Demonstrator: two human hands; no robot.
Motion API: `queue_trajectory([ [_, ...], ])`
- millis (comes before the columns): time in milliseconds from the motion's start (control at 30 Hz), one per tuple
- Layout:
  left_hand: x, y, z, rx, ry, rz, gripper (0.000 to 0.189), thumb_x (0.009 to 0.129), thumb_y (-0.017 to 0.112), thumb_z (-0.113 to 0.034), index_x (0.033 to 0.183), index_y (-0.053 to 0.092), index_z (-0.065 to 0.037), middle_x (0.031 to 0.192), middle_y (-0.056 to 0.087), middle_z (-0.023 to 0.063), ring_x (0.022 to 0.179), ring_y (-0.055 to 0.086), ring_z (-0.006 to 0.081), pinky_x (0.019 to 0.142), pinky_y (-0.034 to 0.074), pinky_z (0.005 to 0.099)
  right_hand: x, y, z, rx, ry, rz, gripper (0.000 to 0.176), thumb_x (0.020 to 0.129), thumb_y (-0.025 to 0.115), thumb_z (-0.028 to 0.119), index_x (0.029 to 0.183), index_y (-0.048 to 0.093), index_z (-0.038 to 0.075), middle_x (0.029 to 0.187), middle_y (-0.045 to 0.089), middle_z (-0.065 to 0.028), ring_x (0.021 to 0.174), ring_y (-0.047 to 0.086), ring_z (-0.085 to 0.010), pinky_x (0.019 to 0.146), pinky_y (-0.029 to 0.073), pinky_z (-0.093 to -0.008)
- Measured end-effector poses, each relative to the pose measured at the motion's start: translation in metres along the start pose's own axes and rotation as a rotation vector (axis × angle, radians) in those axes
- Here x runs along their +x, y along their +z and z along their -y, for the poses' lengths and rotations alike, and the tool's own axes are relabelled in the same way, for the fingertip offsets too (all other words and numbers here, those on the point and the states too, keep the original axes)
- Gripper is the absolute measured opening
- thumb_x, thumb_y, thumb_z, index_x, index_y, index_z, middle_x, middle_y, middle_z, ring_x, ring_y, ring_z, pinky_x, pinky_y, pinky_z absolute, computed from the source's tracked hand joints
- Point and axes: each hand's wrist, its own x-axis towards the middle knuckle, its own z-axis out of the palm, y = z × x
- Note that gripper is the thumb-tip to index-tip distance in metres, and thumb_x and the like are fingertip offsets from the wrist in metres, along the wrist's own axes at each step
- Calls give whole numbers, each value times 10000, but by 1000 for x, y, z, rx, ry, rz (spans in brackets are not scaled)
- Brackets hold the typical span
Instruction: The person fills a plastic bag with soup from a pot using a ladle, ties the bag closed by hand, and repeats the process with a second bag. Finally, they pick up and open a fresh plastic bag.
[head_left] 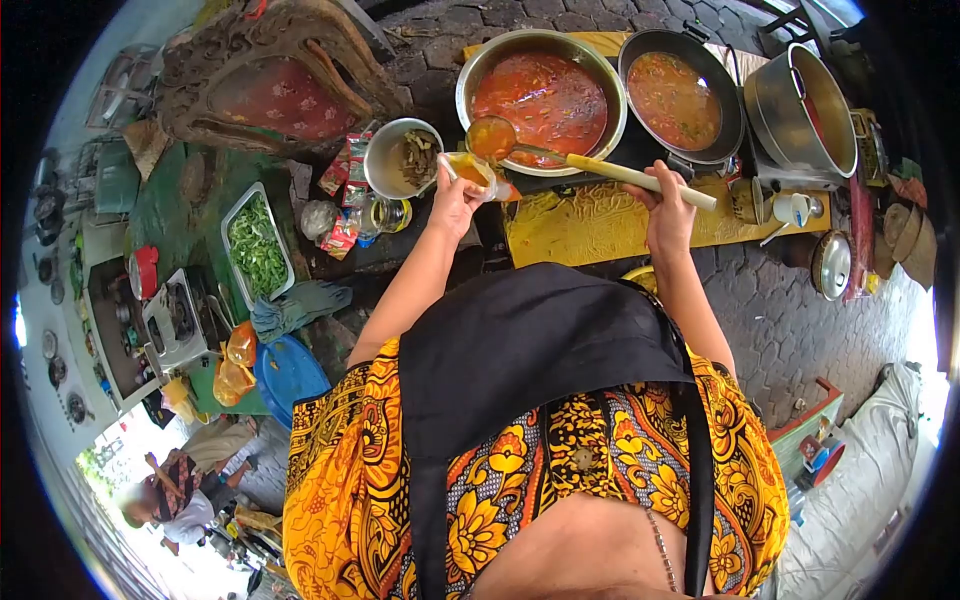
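Note:
My right hand [668, 207] is closed round the pale handle of a long ladle [585, 163]. The ladle's bowl, with red-orange liquid in it, is over the near left rim of a wide metal basin [617, 120] of red stew. My left hand [455, 200] grips a small clear plastic bag [470, 172] with orange-red content, just below the ladle's bowl. Left of the bag stands a metal pot [378, 160] with dark pieces inside. A black pan [735, 115] of reddish soup sits to the right of the basin.
A tall silver pot [775, 108] stands at the right, past the pan. A yellow bench [590, 225] lies before the stoves. On the left are a tray [285, 252] of chopped greens, a blue lid [290, 375] and a carved chair [280, 100]. Other people are at the lower left.

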Motion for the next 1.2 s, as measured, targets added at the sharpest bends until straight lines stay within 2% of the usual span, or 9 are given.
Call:
queue_trajectory([
  [133, 5, 2, -2, 17, 21, 14, 807, 800, 390, 35, 1426, 20, -315, 884, 532, 70, 681, 569, 147, 753, 526, 360, -19, 16, 7, -55, -3, 54, 175, 843, 608, 139, 830, 552, -27, 852, 561, -100, 733, 617, -202, 629, 551, -284],
  [200, 4, 5, -4, 26, 26, -4, 789, 813, 396, 31, 1426, 42, -319, 814, 535, 46, 680, 572, 141, 760, 525, 357, -27, 16, 7, -317, -24, 242, 150, 839, 603, 118, 830, 561, -25, 847, 579, -80, 763, 622, -180, 649, 525, -277],
  [267, 6, 6, -8, -12, 47, -24, 796, 807, 406, 30, 1424, 45, -321, 839, 536, 47, 687, 573, 146, 771, 524, 385, -35, 20, 15, -450, -165, 379, 101, 800, 631, 90, 823, 590, 0, 828, 600, -71, 754, 627, -175, 652, 502, -284],
  [333, 8, 0, -8, -17, 44, -17, 800, 796, 401, 27, 1422, 56, -330, 858, 527, 50, 678, 565, 145, 745, 525, 379, -43, 30, 30, -843, -682, 694, 91, 745, 673, 73, 806, 618, 33, 818, 603, -81, 727, 625, -208, 655, 500, -302],
  [533, 6, -3, -12, -21, 40, -23, 799, 793, 409, 32, 1421, 65, -322, 840, 517, 28, 689, 555, 128, 781, 525, 383, -47, 30, 38, -851, -701, 624, 122, 701, 701, 62, 805, 638, 57, 792, 606, -84, 714, 613, -226, 650, 497, -316],
  [600, 6, -4, -12, -25, 48, -14, 802, 788, 407, 34, 1420, 67, -323, 836, 513, 25, 687, 555, 123, 780, 526, 373, -29, 21, 25, -807, -783, 442, 110, 712, 692, 66, 808, 641, 54, 790, 608, -81, 693, 606, -207, 633, 491, -299],
  [900, 0, -7, -10, -11, 48, -11, 679, 794, 384, 36, 1359, 203, -294, 899, 509, 29, 707, 549, 110, 769, 526, 348, 22, -19, -62, -831, -620, 149, 76, 772, 667, 87, 804, 637, 25, 748, 589, -71, 643, 572, -162, 605, 461, -287],
  [1100, -4, -7, -8, -47, 27, -12, 781, 802, 401, 14, 1418, 93, -355, 792, 516, 31, 639, 543, 117, 718, 520, 342, 34, -38, -95, -702, -339, 89, 143, 800, 660, 129, 840, 624, -4, 795, 598, -64, 655, 601, -148, 627, 474, -275],
  [1200, -4, -9, -7, -27, 20, 3, 777, 804, 397, 13, 1417, 98, -358, 801, 520, 32, 645, 548, 117, 720, 521, 342, 34, -39, -101, -303, -120, -20, 198, 815, 652, 143, 860, 591, -39, 830, 596, -86, 667, 624, -177, 637, 511, -264],
])
